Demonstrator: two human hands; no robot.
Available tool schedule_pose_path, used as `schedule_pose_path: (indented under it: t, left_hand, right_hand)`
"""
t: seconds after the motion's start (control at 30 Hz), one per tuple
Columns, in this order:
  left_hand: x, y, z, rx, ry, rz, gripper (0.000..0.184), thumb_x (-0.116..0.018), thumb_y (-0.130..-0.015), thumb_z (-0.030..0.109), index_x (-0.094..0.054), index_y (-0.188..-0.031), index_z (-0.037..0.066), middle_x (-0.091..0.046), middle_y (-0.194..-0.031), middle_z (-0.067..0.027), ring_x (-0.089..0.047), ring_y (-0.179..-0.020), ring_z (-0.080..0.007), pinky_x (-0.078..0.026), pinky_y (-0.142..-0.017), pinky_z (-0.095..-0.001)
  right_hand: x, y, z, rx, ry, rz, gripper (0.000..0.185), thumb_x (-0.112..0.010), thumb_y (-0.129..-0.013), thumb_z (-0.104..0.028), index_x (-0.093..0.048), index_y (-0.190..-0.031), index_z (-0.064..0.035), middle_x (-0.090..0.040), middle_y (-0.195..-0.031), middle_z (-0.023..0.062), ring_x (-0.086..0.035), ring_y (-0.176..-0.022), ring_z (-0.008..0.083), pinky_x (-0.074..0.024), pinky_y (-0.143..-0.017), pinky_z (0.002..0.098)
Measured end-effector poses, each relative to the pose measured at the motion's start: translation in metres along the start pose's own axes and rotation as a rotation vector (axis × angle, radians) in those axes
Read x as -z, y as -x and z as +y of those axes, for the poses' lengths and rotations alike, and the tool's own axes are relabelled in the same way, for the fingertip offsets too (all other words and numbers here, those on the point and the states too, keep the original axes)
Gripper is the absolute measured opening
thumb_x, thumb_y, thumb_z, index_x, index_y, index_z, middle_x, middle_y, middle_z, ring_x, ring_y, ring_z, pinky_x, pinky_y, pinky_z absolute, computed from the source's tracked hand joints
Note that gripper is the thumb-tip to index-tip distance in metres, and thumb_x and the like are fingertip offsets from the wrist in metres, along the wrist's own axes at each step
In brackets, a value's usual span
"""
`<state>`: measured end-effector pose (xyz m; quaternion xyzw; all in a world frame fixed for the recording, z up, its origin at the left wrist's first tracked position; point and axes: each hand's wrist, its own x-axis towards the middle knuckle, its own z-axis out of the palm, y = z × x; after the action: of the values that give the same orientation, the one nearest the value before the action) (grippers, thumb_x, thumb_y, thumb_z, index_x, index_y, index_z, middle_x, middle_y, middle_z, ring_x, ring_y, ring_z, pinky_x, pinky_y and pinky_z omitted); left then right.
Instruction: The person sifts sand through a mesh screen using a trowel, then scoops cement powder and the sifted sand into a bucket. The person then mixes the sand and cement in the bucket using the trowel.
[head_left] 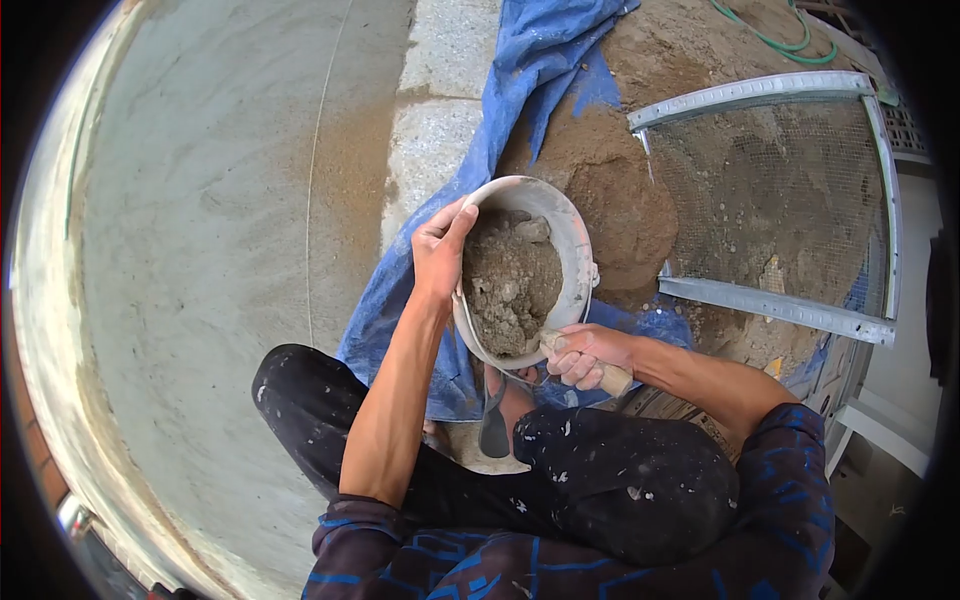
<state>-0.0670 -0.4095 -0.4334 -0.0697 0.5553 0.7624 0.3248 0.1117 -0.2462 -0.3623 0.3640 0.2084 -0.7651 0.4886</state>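
Note:
A whitish bucket (574,235) stands in front of me, part filled with lumpy grey-brown mortar (510,280). My left hand (440,250) grips its left rim, with the thumb over the edge. At the near right rim, my right hand (590,355) is closed around the thick wooden handle (616,380) of a trowel. The blade is hard to make out against the mortar and rim. Mortar dust coats the fingers of both hands.
Beneath the bucket spreads a blue tarp (395,310). A brown sand heap (620,200) lies behind it, with a metal-framed mesh sieve (770,190) at right. Smooth grey concrete floor (210,260) extends left, crossed by a string (313,180). A green hose (790,45) lies far right.

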Motion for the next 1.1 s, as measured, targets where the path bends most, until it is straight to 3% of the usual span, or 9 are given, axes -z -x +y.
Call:
schedule_pose_path:
  t: [0.07,0.33,0.43,0.5,0.6,0.87,0.97,1.03,1.1]
  left_hand:
    - [0.002,0.001,0.003,0.023,0.019,-0.007,0.033,-0.064,-0.093,0.022,-0.067,-0.117,0.0,-0.07,-0.106,-0.008,-0.065,-0.093,-0.0157,-0.052,-0.083,-0.0296]
    - [0.012,0.004,0.01,0.043,0.082,0.003,0.031,-0.064,-0.093,0.022,-0.068,-0.115,0.0,-0.07,-0.105,-0.0074,-0.065,-0.092,-0.0156,-0.051,-0.083,-0.0299]
    - [0.014,-0.001,0.008,0.037,0.108,0.009,0.03,-0.065,-0.092,0.021,-0.069,-0.113,0.0,-0.07,-0.104,-0.0071,-0.064,-0.092,-0.0153,-0.051,-0.083,-0.03]
    - [0.016,-0.001,0.003,0.058,0.137,0.011,0.029,-0.065,-0.092,0.02,-0.069,-0.113,0.0,-0.07,-0.104,-0.0071,-0.064,-0.092,-0.0151,-0.051,-0.083,-0.0297]
    - [0.015,0.0,0.004,0.042,0.13,0.009,0.029,-0.065,-0.092,0.02,-0.069,-0.113,0.0,-0.07,-0.104,-0.0072,-0.065,-0.091,-0.0153,-0.051,-0.082,-0.0297]
    - [0.022,-0.001,-0.004,0.048,0.136,0.017,0.03,-0.065,-0.092,0.02,-0.069,-0.113,-0.001,-0.07,-0.104,-0.0079,-0.065,-0.09,-0.0153,-0.051,-0.081,-0.0299]
    - [0.021,-0.007,-0.004,0.033,0.139,0.009,0.028,-0.064,-0.093,0.02,-0.069,-0.112,-0.001,-0.07,-0.103,-0.0079,-0.065,-0.09,-0.0152,-0.051,-0.081,-0.0296]
    - [0.019,-0.002,-0.001,0.058,0.135,0.022,0.027,-0.064,-0.093,0.019,-0.07,-0.111,-0.001,-0.07,-0.103,-0.0079,-0.065,-0.089,-0.0153,-0.051,-0.081,-0.0289]
    - [0.015,0.0,0.002,0.044,0.118,0.013,0.028,-0.064,-0.093,0.019,-0.069,-0.112,-0.001,-0.07,-0.104,-0.0078,-0.065,-0.089,-0.0153,-0.051,-0.081,-0.0287]
  right_hand:
    - [0.012,-0.008,0.003,-0.077,-0.43,-0.25,0.02,-0.047,-0.097,-0.014,-0.049,-0.108,0.0026,-0.042,-0.065,-0.0062,-0.041,-0.044,0.0004,-0.0347,-0.034,0.0182]
    - [0.016,0.023,-0.003,0.088,-0.588,-0.506,0.026,-0.046,-0.096,-0.025,-0.044,-0.108,-0.0024,-0.04,-0.061,0.0005,-0.043,-0.038,0.0082,-0.0372,-0.029,0.0217]
    - [-0.033,0.077,-0.032,0.021,-0.136,-0.048,0.024,-0.046,-0.098,-0.027,-0.047,-0.104,-0.0039,-0.042,-0.062,0.0015,-0.045,-0.041,0.0083,-0.037,-0.03,0.0233]
    - [-0.078,0.104,-0.048,-0.007,0.679,0.397,0.026,-0.044,-0.1,-0.029,-0.05,-0.099,-0.0042,-0.046,-0.065,0.0023,-0.047,-0.046,0.0085,-0.0394,-0.036,0.0251]
    - [-0.095,0.109,-0.058,0.104,0.907,0.616,0.029,-0.042,-0.102,-0.031,-0.051,-0.095,-0.0041,-0.048,-0.068,0.0033,-0.048,-0.05,0.009,-0.0427,-0.041,0.0264]
    - [-0.068,0.047,-0.039,0.056,0.967,0.572,0.031,-0.041,-0.101,-0.031,-0.052,-0.098,-0.0024,-0.051,-0.067,0.0041,-0.053,-0.051,0.0149,-0.0482,-0.048,0.0327]
    - [-0.089,0.089,-0.056,-0.086,1.55,0.621,0.025,-0.047,-0.098,-0.026,-0.055,-0.098,-0.0018,-0.058,-0.069,0.0081,-0.06,-0.054,0.0221,-0.0522,-0.056,0.0376]
    - [-0.086,0.105,-0.058,0.084,2.341,0.912,0.02,-0.052,-0.092,-0.02,-0.058,-0.097,-0.0018,-0.066,-0.077,0.0119,-0.068,-0.065,0.0268,-0.0541,-0.062,0.0391]
    - [-0.082,0.096,-0.073,0.063,2.443,0.959,0.018,-0.054,-0.09,-0.018,-0.059,-0.097,-0.0017,-0.067,-0.08,0.0127,-0.069,-0.07,0.0269,-0.0545,-0.064,0.0392]
